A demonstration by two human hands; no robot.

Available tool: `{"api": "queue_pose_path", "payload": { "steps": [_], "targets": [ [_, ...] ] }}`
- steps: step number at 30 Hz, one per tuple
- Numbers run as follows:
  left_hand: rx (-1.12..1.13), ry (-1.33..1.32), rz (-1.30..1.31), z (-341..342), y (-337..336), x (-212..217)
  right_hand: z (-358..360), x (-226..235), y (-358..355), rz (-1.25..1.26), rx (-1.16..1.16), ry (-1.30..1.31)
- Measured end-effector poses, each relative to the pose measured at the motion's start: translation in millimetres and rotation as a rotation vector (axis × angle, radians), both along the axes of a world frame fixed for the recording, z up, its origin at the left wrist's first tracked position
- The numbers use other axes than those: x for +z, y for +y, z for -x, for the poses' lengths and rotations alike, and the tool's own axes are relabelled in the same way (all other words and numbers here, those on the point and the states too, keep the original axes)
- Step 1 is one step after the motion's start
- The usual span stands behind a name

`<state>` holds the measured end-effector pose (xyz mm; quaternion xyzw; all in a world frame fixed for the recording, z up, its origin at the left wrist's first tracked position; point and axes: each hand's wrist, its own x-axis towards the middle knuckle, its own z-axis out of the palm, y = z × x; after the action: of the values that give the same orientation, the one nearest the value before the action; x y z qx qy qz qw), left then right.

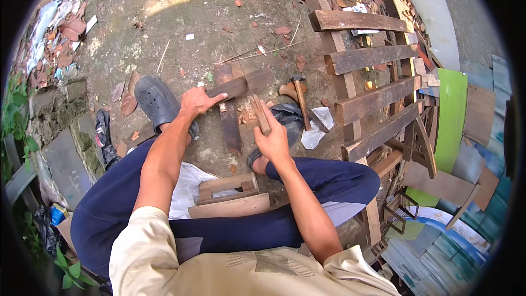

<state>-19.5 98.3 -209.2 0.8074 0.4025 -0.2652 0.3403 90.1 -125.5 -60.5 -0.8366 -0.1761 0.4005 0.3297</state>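
Note:
My left hand (198, 100) is closed on the near end of a dark wooden plank (235, 86), its thumb stretched along the wood. That plank lies slantwise across another weathered board (229, 131) on the ground. In my right hand (275, 141) is a short, narrow piece of wood (259, 114), pointing up toward the plank but apart from it. A hammer (301, 98) with a wooden handle lies to the right of both hands, beside a black plastic bag (289, 114) and a scrap of white plastic (316, 136).
At the right stands a slatted wooden frame (375, 60). Between my legs sits a small wooden frame (229, 187) on a white sack (186, 189). Sheets, including a green panel (451, 120), lean far right. Leaves and litter cover the left edge.

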Motion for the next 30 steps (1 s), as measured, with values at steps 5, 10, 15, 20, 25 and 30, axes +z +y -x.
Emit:
{"api": "queue_pose_path", "payload": {
  "steps": [5, 10, 15, 20, 25, 30],
  "targets": [
    [0.014, 0.019, -0.010, 9, 1, -5, 70, 99, -112, -0.119, 0.094, -0.125],
    [0.018, -0.009, -0.032, -4, 6, -15, -8, -54, 5, -0.224, 0.053, -0.222],
    [0.012, 0.000, -0.054, 1, 6, -13, -16, -27, 17, -0.059, 0.106, -0.179],
    [0.024, -0.044, -0.099, 9, 1, -21, 31, 87, -88, -0.102, -0.086, -0.029],
    [0.455, -0.202, -0.225, -9, -10, -26, 48, 97, -149, -0.208, -0.249, -0.093],
    [-0.048, -0.657, -0.459, -59, -35, -16, 36, 75, -145, -0.305, -0.409, 0.011]
  ]
}}
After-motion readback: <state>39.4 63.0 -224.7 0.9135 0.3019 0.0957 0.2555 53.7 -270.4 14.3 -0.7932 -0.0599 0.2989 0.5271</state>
